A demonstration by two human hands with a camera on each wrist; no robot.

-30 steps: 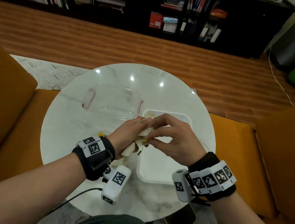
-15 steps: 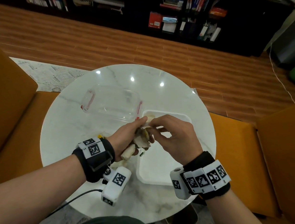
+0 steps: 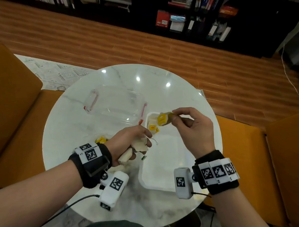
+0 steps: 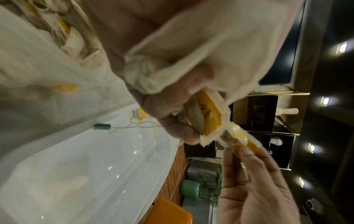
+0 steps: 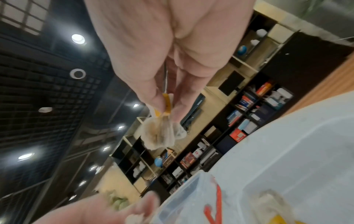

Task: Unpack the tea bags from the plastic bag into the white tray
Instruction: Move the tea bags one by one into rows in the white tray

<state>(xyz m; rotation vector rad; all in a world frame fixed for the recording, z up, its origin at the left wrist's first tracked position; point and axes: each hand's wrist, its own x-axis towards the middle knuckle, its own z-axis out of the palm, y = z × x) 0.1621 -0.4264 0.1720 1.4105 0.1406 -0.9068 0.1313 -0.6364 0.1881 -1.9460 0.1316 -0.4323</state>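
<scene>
Right hand [image 3: 193, 127] is pinching a yellow-tagged tea bag [image 3: 164, 119] over the white tray [image 3: 160, 168]'s far edge, left hand [image 3: 129, 143] is clutching a cream bundle [image 3: 138, 145], writing unreadable.

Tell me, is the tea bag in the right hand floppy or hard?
Probably floppy: the tea bag hangs crumpled below the right hand. Likely very light, since two fingertips pinching one end carry it. Its thin paper could tear if tugged.

Dim indoor light from ceiling spots [image 4: 343, 47] throws small glare dots on the glossy table [image 3: 91, 118]; wrist views are blurred and edge-warped.
</scene>
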